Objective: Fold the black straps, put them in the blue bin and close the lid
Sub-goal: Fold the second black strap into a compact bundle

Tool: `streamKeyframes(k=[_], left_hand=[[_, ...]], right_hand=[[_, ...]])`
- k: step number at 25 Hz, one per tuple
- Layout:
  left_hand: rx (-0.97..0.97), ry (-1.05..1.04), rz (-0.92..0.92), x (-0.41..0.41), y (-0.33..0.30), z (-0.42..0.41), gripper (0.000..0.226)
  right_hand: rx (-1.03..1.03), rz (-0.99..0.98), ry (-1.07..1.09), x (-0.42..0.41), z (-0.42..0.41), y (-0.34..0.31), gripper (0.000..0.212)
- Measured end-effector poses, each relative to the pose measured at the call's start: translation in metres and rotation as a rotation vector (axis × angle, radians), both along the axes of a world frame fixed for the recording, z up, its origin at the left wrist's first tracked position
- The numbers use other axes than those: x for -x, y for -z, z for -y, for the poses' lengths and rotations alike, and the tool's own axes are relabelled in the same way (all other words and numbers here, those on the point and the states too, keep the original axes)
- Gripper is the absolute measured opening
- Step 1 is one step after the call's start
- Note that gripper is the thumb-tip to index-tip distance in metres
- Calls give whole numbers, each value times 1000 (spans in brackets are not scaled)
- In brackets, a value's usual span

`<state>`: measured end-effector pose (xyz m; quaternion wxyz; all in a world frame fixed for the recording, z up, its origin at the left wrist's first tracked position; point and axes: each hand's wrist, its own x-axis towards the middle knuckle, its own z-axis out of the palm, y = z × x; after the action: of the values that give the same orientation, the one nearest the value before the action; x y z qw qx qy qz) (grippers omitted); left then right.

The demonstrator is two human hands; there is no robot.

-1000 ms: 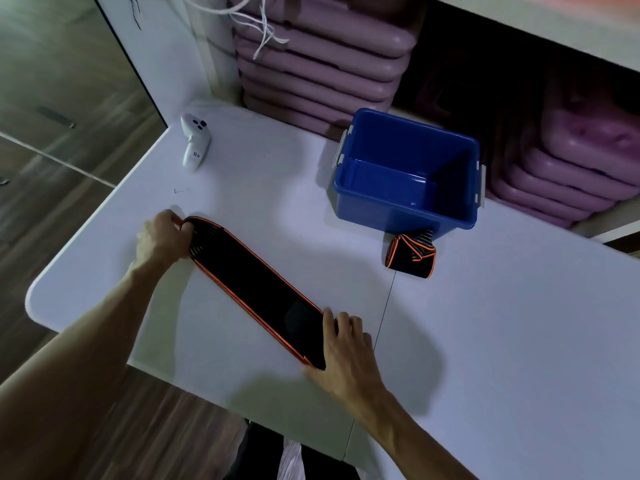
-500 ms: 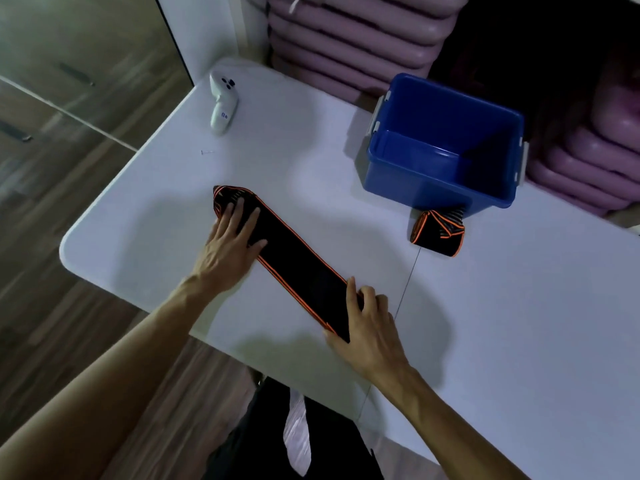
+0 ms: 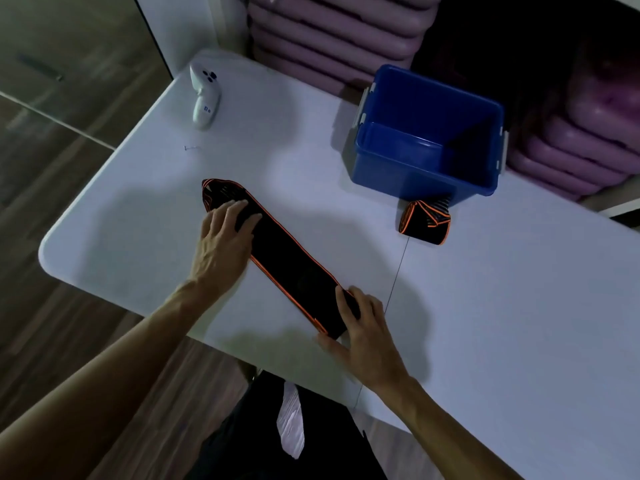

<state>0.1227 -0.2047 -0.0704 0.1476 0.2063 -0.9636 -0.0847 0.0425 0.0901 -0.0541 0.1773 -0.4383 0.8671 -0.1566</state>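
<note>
A long black strap with orange edging (image 3: 287,258) lies flat and diagonal on the white table (image 3: 502,323). My left hand (image 3: 223,244) rests flat on its far left end, fingers spread. My right hand (image 3: 367,330) presses on its near right end, fingers over the strap and thumb on the table. A second black and orange strap (image 3: 426,222), folded into a bundle, sits against the front of the blue bin (image 3: 408,178). The bin stands open and looks empty. No lid is in view.
A white handheld controller (image 3: 205,95) lies at the table's far left corner. Stacked purple trays (image 3: 332,32) fill the shelves behind the bin. The table's rounded left edge (image 3: 48,251) drops to a wooden floor. A seam (image 3: 398,271) crosses the tabletop.
My left hand let go of the strap's far end, slid inward and now lies flat on top of it. My right hand stays on the near end. The camera moved closer.
</note>
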Motion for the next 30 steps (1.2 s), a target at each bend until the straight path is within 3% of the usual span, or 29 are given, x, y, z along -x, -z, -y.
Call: streamKeyframes(k=[4,6,9,14,17,21,28,30], left_hand=[[-109,192,-87,-14,-5,-82,34],[-165,251,34,-31,2,-114,45],[-236,146,203,-44,9,-133,62],[-176,130,342,-46,9,-136,65],[-128,53,320,-42,-2,-142,61],[-174,52,128,-52,-8,-171,36],[-286,-15,193,-55,-19,-193,62],[-333,-46,190,-55,-17,-198,58]], right_hand=[[9,232,-178,8,-14,-4,83],[34,185,-235,16,-17,-3,75],[75,-16,-378,32,-15,1,69],[97,-69,-622,53,-8,11,69],[202,21,-592,58,-11,18,53],[247,89,-566,55,-13,17,42],[259,27,-639,60,5,12,17],[238,73,-628,58,6,8,18]])
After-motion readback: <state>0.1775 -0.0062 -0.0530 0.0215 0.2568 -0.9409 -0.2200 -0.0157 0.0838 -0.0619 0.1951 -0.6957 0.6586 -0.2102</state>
